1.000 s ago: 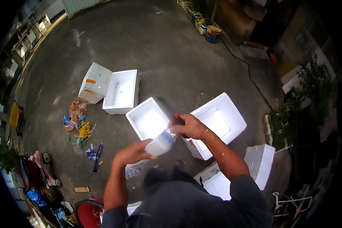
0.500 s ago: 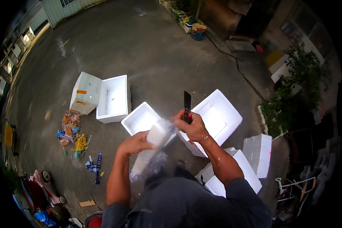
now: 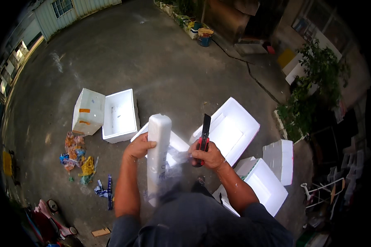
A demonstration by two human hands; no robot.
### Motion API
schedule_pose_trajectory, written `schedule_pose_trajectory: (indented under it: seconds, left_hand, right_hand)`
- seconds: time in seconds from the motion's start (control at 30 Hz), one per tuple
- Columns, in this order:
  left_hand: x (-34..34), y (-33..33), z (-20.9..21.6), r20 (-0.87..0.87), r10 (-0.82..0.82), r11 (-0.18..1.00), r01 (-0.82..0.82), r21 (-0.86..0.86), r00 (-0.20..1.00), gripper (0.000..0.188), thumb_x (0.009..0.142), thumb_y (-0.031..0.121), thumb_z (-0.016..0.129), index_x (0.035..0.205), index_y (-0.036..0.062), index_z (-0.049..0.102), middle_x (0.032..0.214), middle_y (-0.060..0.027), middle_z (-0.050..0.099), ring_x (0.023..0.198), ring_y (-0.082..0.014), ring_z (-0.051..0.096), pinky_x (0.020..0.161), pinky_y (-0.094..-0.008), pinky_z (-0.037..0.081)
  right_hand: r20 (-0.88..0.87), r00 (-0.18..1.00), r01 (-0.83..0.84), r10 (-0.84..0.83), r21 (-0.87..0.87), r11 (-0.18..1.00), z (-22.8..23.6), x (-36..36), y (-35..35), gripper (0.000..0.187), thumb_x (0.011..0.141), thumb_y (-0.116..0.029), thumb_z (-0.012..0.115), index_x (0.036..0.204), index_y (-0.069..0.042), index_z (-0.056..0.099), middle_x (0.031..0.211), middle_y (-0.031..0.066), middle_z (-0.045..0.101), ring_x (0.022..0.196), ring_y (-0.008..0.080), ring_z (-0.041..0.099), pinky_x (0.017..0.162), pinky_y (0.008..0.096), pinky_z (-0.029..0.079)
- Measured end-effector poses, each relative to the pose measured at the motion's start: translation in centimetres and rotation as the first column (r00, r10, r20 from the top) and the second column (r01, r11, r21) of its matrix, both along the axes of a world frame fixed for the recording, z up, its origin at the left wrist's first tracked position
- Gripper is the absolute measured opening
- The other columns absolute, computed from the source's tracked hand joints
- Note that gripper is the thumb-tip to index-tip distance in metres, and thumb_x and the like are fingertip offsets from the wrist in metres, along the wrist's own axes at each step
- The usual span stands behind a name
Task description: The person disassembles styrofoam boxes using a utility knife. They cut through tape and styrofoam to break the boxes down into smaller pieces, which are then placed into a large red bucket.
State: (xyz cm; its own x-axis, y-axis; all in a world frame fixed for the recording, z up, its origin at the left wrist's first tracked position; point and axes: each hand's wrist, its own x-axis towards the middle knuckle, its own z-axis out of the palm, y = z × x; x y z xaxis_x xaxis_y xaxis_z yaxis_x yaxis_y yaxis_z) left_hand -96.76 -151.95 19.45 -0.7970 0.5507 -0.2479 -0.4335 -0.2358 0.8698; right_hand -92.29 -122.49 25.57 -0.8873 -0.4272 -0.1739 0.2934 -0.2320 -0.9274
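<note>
My left hand (image 3: 138, 146) grips the edge of a white foam slab (image 3: 159, 138), which looks like a box lid and is held upright on end. My right hand (image 3: 212, 156) is closed round a red and black utility knife (image 3: 202, 144), its dark blade pointing up and away. A strip of clear film (image 3: 178, 161), blurred, stretches between the slab and my right fingers. Behind the slab is a white foam box (image 3: 178, 142), partly hidden. To the right of it a larger foam box (image 3: 231, 129) lies with its hollow showing.
Two more foam boxes, one white (image 3: 120, 113) and one with orange tape (image 3: 88, 111), stand at left beside crumpled plastic wrappings (image 3: 76, 150). Blue tape scraps (image 3: 109, 191) lie nearer. At lower right are other foam boxes (image 3: 266, 187) and a white metal frame (image 3: 323, 193).
The slab has turned from slanted to nearly upright. My right hand with the knife has moved away from it, drawing the clear film out to the right. The view has shifted slightly.
</note>
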Motion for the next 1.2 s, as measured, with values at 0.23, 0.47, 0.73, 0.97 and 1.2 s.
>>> schedule_pose_trajectory:
  seconds: [0.23, 0.47, 0.73, 0.97, 1.2]
  left_hand:
    - [-1.6, -5.5, 0.7, -0.032, 0.336, 0.938, -0.337, -0.082, 0.941, 0.063, 0.077, 0.028, 0.077, 0.127, 0.0043, 0.048, 0.107, -0.0071, 0.063, 0.097, -0.019, 0.061, 0.089, -0.035, 0.049]
    - [-2.9, -6.4, 1.5, -0.06, 0.35, 0.934, -0.353, -0.058, 0.935, 0.065, 0.078, 0.033, 0.076, 0.128, 0.005, 0.046, 0.111, -0.0087, 0.062, 0.1, -0.0189, 0.06, 0.089, -0.0355, 0.049]
    - [-4.4, -1.1, 4.5, -0.072, 0.337, 0.94, -0.331, 0.089, 0.939, 0.065, 0.077, 0.036, 0.077, 0.124, 0.0022, 0.049, 0.108, -0.0093, 0.063, 0.098, -0.0193, 0.062, 0.087, -0.0355, 0.051]
    - [-3.9, 0.6, 3.9, -0.115, 0.364, 0.93, -0.354, 0.101, 0.924, 0.062, 0.082, 0.037, 0.072, 0.126, 0.0014, 0.048, 0.107, -0.0085, 0.06, 0.095, -0.0164, 0.059, 0.083, -0.0315, 0.049]
    - [-1.4, -1.9, 1.2, -0.097, 0.462, 0.885, -0.45, 0.121, 0.882, 0.06, 0.083, 0.033, 0.071, 0.129, 0.0037, 0.047, 0.11, -0.0066, 0.06, 0.099, -0.0157, 0.059, 0.087, -0.0322, 0.048]
  right_hand:
    - [0.184, 0.839, 0.543, -0.512, -0.357, 0.76, -5.1, 5.3, 9.5, 0.009, 0.087, -0.01, 0.062, 0.091, -0.004, 0.056, 0.071, 0.0078, 0.058, 0.053, 0.016, 0.055, 0.057, 0.032, 0.051]
    - [0.091, 0.872, 0.459, -0.48, 0.187, 0.869, -4.8, 6.3, 10.9, 0.017, 0.085, -0.011, 0.061, 0.102, -0.004, 0.061, 0.071, 0.0037, 0.059, 0.053, 0.0115, 0.055, 0.049, 0.023, 0.044]
    - [0.216, 0.976, -0.066, 0.025, 0.186, 0.98, -7.2, -0.5, -3.0, 0.024, 0.086, -0.012, 0.065, 0.106, 0.001, 0.06, 0.071, 0.004, 0.061, 0.062, 0.0132, 0.06, 0.058, 0.026, 0.049]
    - [0.105, 0.989, -0.134, 0.107, 0.302, 0.944, -8.4, -1.2, -6.2, 0.023, 0.085, -0.014, 0.065, 0.103, 0.001, 0.059, 0.077, 0.0053, 0.062, 0.06, 0.0148, 0.06, 0.056, 0.0273, 0.049]
    - [0.085, 0.989, -0.143, 0.12, 0.374, 0.916, -12.6, 0.8, -7.7, 0.014, 0.084, -0.013, 0.066, 0.09, -0.003, 0.059, 0.066, 0.0026, 0.058, 0.053, 0.0135, 0.056, 0.048, 0.0263, 0.044]
